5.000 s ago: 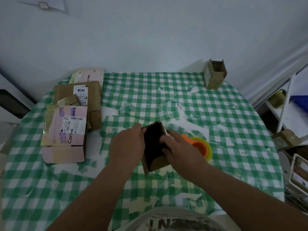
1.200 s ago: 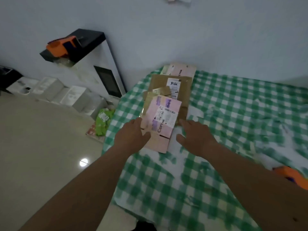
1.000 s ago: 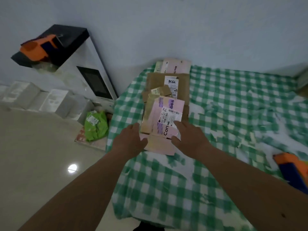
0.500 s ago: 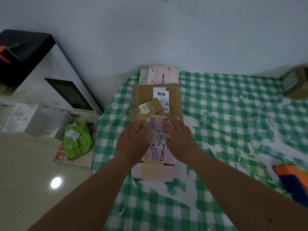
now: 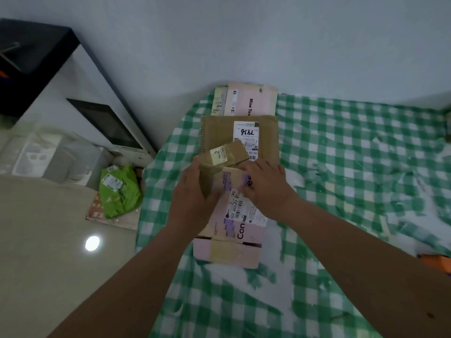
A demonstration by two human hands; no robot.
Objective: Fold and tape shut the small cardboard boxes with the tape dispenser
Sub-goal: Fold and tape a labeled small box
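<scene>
A flattened pink cardboard box [image 5: 234,230] with a white label lies at the table's left edge, its far end lifted. My left hand [image 5: 192,198] grips its far left corner, fingers curled over the brown flap. My right hand [image 5: 266,189] holds the far right part of the same box. Beyond it lie a small brown flattened box [image 5: 227,154], a larger brown flat box [image 5: 266,132] marked 7956, and another pink flat box [image 5: 251,100]. An orange piece of the tape dispenser [image 5: 436,261] peeks in at the right edge.
The table wears a green checked cloth [image 5: 353,154] stuck with torn tape scraps. To the left, off the table, stand a white cabinet with a dark top [image 5: 80,98], pale boxes [image 5: 48,157] and a green packet [image 5: 119,189] on the floor. The wall runs behind.
My view swung from the small open box and tape dispenser over to the stack at the left. Both hands reached the pink flattened box, slid to its far end and took hold of it.
</scene>
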